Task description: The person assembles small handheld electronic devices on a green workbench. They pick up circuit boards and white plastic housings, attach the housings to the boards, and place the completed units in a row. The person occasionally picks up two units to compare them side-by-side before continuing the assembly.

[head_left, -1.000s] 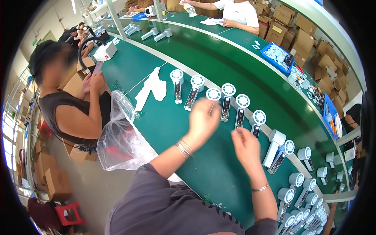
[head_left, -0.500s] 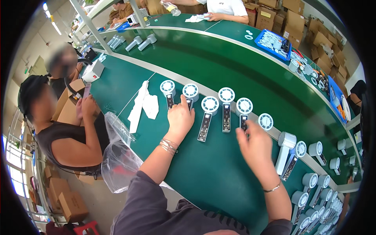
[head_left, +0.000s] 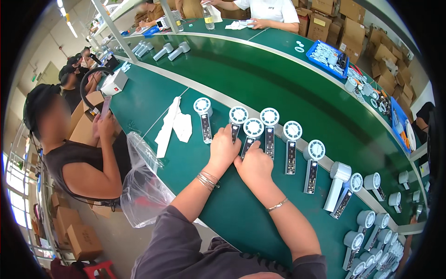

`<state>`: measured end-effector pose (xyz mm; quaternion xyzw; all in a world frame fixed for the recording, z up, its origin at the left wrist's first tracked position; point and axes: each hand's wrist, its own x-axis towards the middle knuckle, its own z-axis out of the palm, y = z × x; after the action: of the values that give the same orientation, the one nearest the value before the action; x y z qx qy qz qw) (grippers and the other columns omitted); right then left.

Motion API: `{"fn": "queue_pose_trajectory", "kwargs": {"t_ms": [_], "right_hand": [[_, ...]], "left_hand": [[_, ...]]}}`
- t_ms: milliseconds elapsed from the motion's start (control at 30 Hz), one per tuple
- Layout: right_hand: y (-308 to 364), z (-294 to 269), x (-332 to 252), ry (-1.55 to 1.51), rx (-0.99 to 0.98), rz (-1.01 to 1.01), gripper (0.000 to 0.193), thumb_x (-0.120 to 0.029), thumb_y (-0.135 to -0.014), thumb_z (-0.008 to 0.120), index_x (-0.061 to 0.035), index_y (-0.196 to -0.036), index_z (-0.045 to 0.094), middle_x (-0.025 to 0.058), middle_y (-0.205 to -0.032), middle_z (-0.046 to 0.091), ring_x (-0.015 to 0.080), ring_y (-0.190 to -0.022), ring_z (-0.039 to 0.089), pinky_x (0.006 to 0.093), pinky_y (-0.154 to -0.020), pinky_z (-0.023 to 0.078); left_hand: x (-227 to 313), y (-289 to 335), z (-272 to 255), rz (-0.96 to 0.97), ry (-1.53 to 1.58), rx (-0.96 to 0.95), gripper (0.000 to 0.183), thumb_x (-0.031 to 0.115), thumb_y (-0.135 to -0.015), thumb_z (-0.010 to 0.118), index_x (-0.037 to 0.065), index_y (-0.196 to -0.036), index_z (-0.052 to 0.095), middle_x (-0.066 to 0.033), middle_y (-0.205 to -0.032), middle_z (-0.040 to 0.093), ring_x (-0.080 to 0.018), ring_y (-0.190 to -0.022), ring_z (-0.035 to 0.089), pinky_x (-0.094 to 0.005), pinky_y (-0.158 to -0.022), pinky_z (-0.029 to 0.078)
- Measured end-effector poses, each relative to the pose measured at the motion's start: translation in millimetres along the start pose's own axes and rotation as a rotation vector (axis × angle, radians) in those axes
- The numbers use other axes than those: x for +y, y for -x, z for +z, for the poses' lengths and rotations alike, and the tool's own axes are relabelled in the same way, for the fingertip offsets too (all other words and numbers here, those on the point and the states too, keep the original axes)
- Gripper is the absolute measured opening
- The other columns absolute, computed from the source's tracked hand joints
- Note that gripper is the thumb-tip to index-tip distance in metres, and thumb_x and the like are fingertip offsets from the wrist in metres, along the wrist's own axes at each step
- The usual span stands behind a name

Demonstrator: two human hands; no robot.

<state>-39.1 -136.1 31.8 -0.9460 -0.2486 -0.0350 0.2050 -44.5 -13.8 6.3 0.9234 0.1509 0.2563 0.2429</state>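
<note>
A row of light-blue handheld fans lies on the green bench, round grilles pointing away from me and dark circuit boards showing in their open handles. My left hand is closed around the handle of the second fan from the left. Right beside it, my right hand has its fingers closed on the handle of the third fan. Both hands partly cover these handles. The leftmost fan lies apart from my left hand. Further right are more open-handled fans, such as this one.
White sheets lie left of the fans. A fan with a closed handle rests at the right, near many grouped fans. Blue trays of parts stand across the bench. A seated person is at my left, beside a clear plastic bag.
My right hand has moved left from the fifth fan to the third. My left hand has shifted right, and the second fan sits closer to the third. Across the bench, a bottle now stands upright.
</note>
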Motion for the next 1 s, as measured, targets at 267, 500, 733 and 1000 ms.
{"fn": "queue_pose_trajectory", "kwargs": {"t_ms": [267,500,733,1000], "right_hand": [[-11.1,8.8,10.9,-0.348,-0.052,0.244,0.047,-0.027,-0.067,0.064,0.008,-0.096,0.052,0.0186,-0.073,0.06,0.0306,-0.072,0.064,0.0389,-0.063,0.052],[87.6,-77.5,48.2,-1.166,-0.481,0.312,0.034,-0.003,-0.074,0.056,0.0009,-0.106,0.046,0.0067,-0.085,0.053,0.0146,-0.068,0.055,0.0271,-0.052,0.048],[186.9,-113.3,106.5,-0.832,-0.625,0.193,0.05,-0.008,-0.077,0.059,0.0011,-0.123,0.04,0.0078,-0.084,0.059,0.0136,-0.061,0.057,0.0276,-0.051,0.046],[224.9,-154.7,117.4,-0.551,-0.461,0.089,0.059,-0.012,-0.076,0.067,-0.0027,-0.128,0.041,0.0106,-0.099,0.06,0.0184,-0.089,0.058,0.0303,-0.078,0.047]], "left_hand": [[3.1,7.6,-25.6,-0.303,0.458,-0.179,0.023,0.012,-0.073,0.059,-0.004,-0.088,0.053,-0.0177,-0.076,0.06,-0.0263,-0.065,0.06,-0.0353,-0.061,0.048],[-10.0,83.5,-97.5,-0.525,1.033,-0.434,0.047,0.01,-0.081,0.06,0.0,-0.125,0.046,-0.0081,-0.085,0.061,-0.0097,-0.063,0.054,-0.0207,-0.05,0.043],[-9.0,155.2,-115.0,-0.518,1.003,-0.656,0.05,0.012,-0.079,0.065,0.005,-0.126,0.048,-0.0054,-0.095,0.062,-0.0064,-0.068,0.052,-0.0204,-0.052,0.043],[23.6,161.3,-161.2,-0.287,0.755,-0.736,0.049,0.011,-0.08,0.064,0.01,-0.127,0.051,0.0003,-0.089,0.063,-0.0035,-0.064,0.049,-0.0198,-0.055,0.044]]}}
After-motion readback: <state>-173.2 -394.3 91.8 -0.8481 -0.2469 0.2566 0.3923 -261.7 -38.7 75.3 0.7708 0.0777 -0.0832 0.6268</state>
